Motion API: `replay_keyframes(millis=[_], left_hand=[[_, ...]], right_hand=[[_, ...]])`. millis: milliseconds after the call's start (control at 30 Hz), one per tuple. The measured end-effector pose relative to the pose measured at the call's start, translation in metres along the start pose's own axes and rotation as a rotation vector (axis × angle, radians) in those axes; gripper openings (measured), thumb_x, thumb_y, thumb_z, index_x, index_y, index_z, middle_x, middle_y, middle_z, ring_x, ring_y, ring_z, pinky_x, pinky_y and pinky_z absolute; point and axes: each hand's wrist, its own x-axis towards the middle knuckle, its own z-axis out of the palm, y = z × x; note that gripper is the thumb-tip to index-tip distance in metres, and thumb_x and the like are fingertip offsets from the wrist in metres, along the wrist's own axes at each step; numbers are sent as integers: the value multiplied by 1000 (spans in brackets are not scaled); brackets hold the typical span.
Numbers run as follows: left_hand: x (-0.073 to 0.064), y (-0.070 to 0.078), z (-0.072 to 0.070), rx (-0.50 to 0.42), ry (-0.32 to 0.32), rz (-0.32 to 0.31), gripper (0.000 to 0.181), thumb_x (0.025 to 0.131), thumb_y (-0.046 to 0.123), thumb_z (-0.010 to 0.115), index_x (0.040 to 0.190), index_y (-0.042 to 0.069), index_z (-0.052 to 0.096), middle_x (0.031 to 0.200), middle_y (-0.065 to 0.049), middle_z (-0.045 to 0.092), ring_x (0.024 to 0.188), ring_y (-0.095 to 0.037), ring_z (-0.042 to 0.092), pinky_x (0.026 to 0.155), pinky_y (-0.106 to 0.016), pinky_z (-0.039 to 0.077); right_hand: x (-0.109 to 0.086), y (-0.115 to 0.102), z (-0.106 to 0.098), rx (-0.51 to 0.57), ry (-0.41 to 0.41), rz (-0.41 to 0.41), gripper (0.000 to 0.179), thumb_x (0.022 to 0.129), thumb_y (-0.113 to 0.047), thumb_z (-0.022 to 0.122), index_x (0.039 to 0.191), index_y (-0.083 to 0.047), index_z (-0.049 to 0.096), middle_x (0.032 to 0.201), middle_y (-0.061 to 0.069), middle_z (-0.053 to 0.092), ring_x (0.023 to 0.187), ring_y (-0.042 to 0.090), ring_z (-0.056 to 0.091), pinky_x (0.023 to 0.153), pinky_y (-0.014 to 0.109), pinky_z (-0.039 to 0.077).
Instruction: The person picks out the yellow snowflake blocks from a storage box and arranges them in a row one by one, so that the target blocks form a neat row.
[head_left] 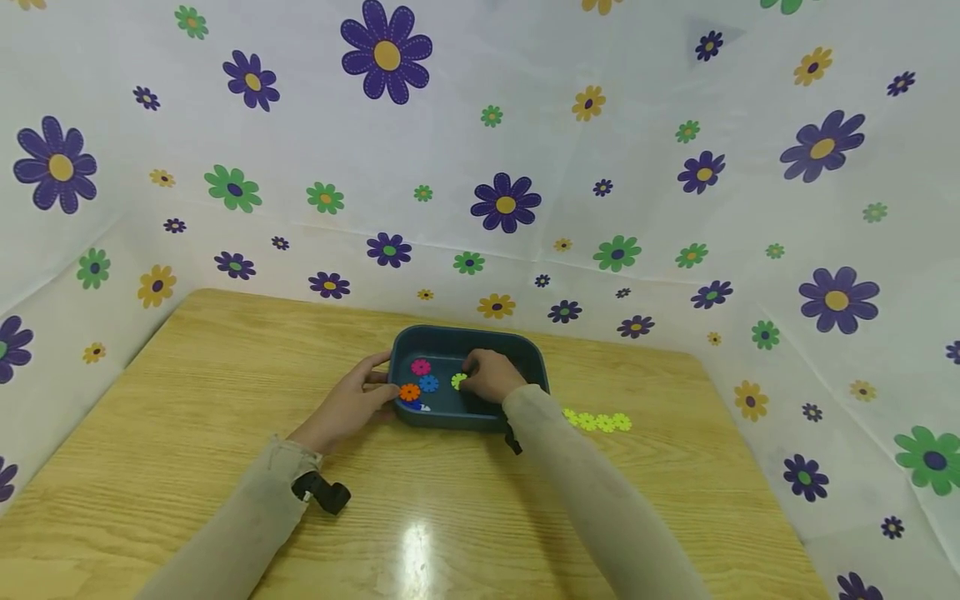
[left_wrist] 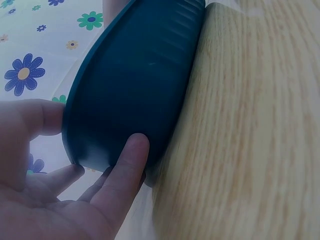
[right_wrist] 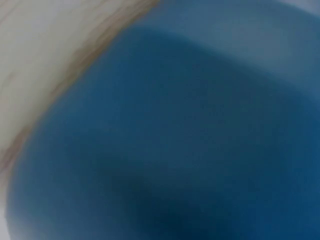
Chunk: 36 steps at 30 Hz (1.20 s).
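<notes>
A dark blue-green plastic tub (head_left: 457,422) stands on the wooden table. My left hand (head_left: 348,410) holds its left end wall, thumb at the rim; in the left wrist view the fingers (left_wrist: 131,155) lie against the outer wall. Reaching inside, my right hand (head_left: 495,377) pinches a yellow-green flower-shaped disc (head_left: 458,382), partly hidden by the fingers. Toward the tub's left end lie a pink disc (head_left: 421,367), a blue disc (head_left: 428,383), an orange disc (head_left: 409,392) and a dark blue piece (head_left: 414,406). The blurred tub wall (right_wrist: 175,100) fills most of the right wrist view.
To the right of the tub, partly behind the right sleeve (head_left: 577,467), a row of yellow-green discs (head_left: 604,423) lies on the wooden table (head_left: 420,517). White flower-printed sheeting (head_left: 450,150) borders the table at the back and both sides.
</notes>
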Motion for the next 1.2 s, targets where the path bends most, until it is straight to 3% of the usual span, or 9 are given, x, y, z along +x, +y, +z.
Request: replay_keyframes(millis=[167,367,500,733,1200], left_hand=[[-1,2,0,1,2,3,68,106,16,57,165,15,24,149,-29,42,125,-40,57,99,-48,57],[-2,1,2,7,4,-13,67,106,15,56,165,16,25,149,-28,43,125,-39,57,99,-47,58],[-1,1,1,0,6,-14,67,106,15,56,164,16,25,149,-28,42,125,-40,57,100,-48,57],[-2,3,0,-10,1,-8,67,106,15,57,165,15,24,150,-29,42,125,-40,57,100,-49,57],[1,-2,2,3,-1,11,65,106,15,56,164,15,26,148,-28,42,127,-41,55,98,-46,59]], right_hand=[[-2,-2,0,-1,-1,7,19,89,-22,82,100,-10,71,100,3,68,90,19,61,86,38,54],[-9,-3,-3,136,-58,15,9,93,-18,77,93,-10,73,92,1,69,82,15,62,76,30,54],[-15,-4,-6,250,-91,7,8,95,-16,75,94,-9,74,93,2,70,81,15,64,73,28,58],[-24,-6,-18,352,-91,-32,10,98,-18,72,100,-9,74,99,4,70,84,19,65,76,30,60],[-48,25,-43,500,-51,-82,15,99,-18,71,107,-6,73,96,7,69,80,19,62,76,28,59]])
